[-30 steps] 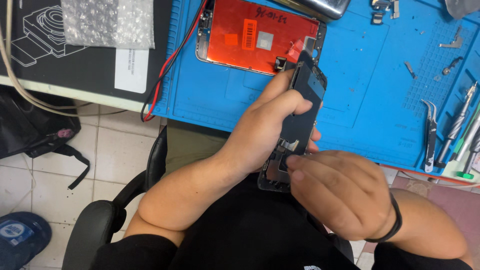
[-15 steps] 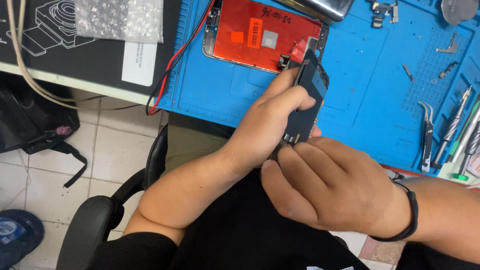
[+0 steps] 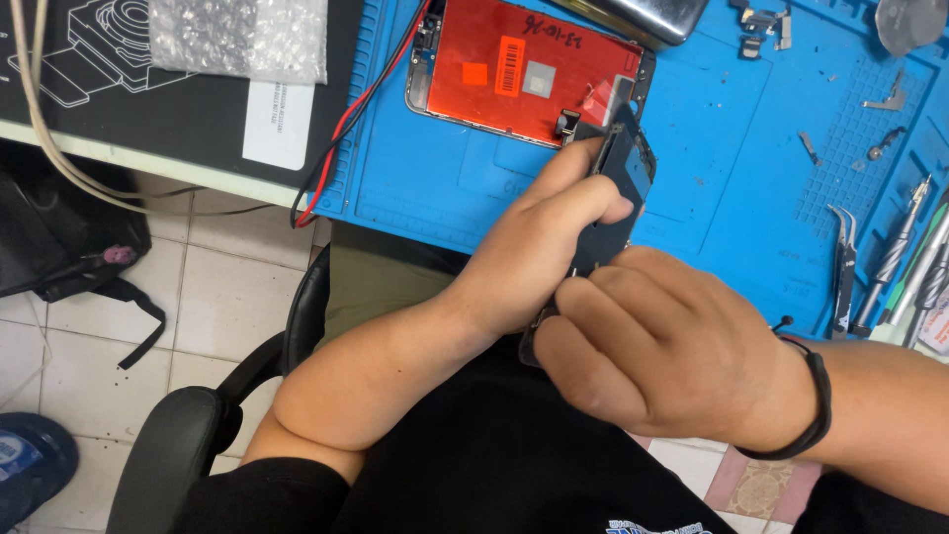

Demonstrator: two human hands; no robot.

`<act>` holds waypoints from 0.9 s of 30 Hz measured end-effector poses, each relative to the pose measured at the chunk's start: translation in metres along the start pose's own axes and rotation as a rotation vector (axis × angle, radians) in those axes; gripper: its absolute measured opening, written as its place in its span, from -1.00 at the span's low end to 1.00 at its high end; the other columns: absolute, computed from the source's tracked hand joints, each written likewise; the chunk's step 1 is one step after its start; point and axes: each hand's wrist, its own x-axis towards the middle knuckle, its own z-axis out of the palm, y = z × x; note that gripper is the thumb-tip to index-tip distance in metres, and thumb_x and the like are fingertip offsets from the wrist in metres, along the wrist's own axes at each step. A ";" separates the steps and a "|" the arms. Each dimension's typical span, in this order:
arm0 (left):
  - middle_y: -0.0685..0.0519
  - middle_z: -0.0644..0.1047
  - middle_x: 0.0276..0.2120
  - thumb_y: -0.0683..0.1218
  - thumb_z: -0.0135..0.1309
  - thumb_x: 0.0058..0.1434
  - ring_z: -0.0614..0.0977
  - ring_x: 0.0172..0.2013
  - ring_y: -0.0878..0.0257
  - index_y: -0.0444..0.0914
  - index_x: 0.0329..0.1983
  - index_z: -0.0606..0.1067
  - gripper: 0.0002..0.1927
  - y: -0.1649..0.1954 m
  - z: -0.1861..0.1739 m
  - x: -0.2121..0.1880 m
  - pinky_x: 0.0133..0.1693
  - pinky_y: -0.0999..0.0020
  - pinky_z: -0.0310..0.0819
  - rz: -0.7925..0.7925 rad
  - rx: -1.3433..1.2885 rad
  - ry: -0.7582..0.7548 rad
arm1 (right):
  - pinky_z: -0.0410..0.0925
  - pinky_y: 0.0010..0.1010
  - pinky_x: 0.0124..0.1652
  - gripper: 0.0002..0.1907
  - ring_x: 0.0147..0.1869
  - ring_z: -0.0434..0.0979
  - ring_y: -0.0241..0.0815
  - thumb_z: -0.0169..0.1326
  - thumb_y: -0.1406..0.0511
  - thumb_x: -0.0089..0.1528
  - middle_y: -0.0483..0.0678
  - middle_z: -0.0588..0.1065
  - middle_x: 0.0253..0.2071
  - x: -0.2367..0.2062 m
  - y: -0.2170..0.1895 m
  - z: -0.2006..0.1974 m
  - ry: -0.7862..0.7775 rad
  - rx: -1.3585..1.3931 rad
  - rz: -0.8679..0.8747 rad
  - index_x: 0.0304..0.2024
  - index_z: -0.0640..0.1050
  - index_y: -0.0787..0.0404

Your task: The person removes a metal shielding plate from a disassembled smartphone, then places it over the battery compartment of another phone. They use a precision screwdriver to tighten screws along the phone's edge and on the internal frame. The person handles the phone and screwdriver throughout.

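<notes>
With the left hand (image 3: 539, 237) pinching the phone (image 3: 615, 188) and the right hand's (image 3: 657, 346) fingers curled on its lower end, a hard press could crack it.

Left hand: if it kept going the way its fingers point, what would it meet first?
The left hand points up-right along the dark phone it grips. Past that, probably the red screen panel's corner on the blue mat; depth is unclear.

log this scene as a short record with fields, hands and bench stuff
left hand: grips the dark phone body, held tilted above the lap
right hand: fingers pinched at the phone's lower end
work mat: blue, on the bench
red panel: lies flat on the mat
tweezers: at the mat's right edge
wrist band: black, on the right wrist
</notes>
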 end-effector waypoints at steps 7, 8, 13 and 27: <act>0.02 0.46 -0.22 -0.11 -0.08 0.27 0.54 -0.27 0.26 -0.30 0.17 0.41 -0.60 -0.001 0.002 0.001 -0.18 0.34 0.50 -0.059 -0.093 -0.018 | 0.40 -0.25 -0.33 -0.74 -0.30 0.53 -0.04 0.25 0.40 0.06 0.03 0.48 -0.27 -0.004 0.009 -0.018 -0.035 0.127 0.137 -0.20 0.55 0.32; 0.02 0.47 -0.22 -0.10 -0.08 0.27 0.55 -0.28 0.27 -0.29 0.18 0.41 -0.59 0.000 0.002 0.001 -0.19 0.34 0.50 -0.051 -0.080 -0.017 | 0.39 -0.28 -0.34 -0.78 -0.31 0.52 -0.07 0.27 0.41 0.08 0.02 0.48 -0.28 -0.005 0.007 -0.019 -0.028 0.080 0.178 -0.22 0.59 0.31; 0.01 0.47 -0.29 -0.09 -0.10 0.25 0.60 -0.39 0.23 -0.25 0.19 0.37 -0.57 0.004 0.004 0.002 -0.32 0.31 0.55 -0.123 -0.114 0.000 | 0.37 -0.38 -0.38 -0.83 -0.32 0.52 -0.16 0.27 0.45 0.10 -0.02 0.47 -0.28 -0.007 -0.004 -0.017 -0.006 -0.119 0.118 -0.23 0.64 0.29; -0.01 0.48 -0.31 -0.09 -0.06 0.24 0.58 -0.41 0.24 -0.28 0.20 0.40 -0.56 0.003 0.007 0.002 -0.33 0.34 0.53 -0.092 -0.131 0.035 | 0.38 -0.35 -0.31 -0.80 -0.30 0.48 -0.16 0.19 0.41 0.03 -0.06 0.41 -0.33 0.000 -0.006 -0.005 -0.070 -0.189 0.002 -0.27 0.61 0.30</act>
